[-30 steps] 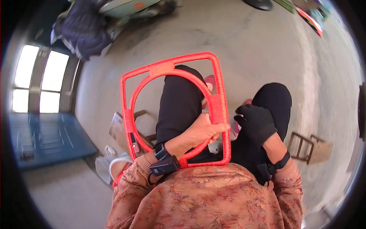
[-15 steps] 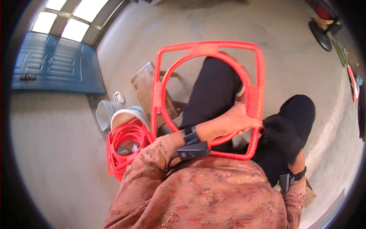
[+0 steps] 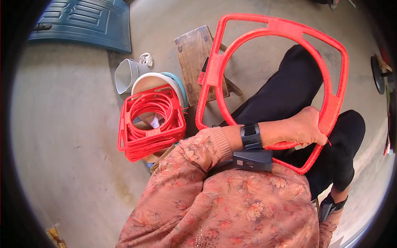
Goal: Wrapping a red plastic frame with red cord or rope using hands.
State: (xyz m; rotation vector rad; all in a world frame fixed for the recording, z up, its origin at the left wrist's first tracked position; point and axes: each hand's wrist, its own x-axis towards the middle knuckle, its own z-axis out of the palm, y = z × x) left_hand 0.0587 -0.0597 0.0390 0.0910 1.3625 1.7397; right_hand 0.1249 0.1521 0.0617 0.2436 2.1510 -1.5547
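Observation:
A red cord-wrapped frame, a rounded square with a ring inside, is tilted above my lap. My left hand is closed around its lower right side, where ring and outer edge meet. A short red cord end sticks out beside those fingers. My right hand, in a dark glove, is low at the right by my knee and apart from the frame. Its fingers merge with the black trousers, so their pose is hidden. Both wrists carry black straps with small boxes.
A stack of similar red frames lies to my left. Behind it are a white basin, a clear plastic bin and a wooden stool. A blue door panel is at the far left. A dark round base stands at the right.
The view has swung, so surroundings sit further left or higher. My right hand has moved away from the frame's edge, down to the right. My left hand keeps its hold on the tilted frame.

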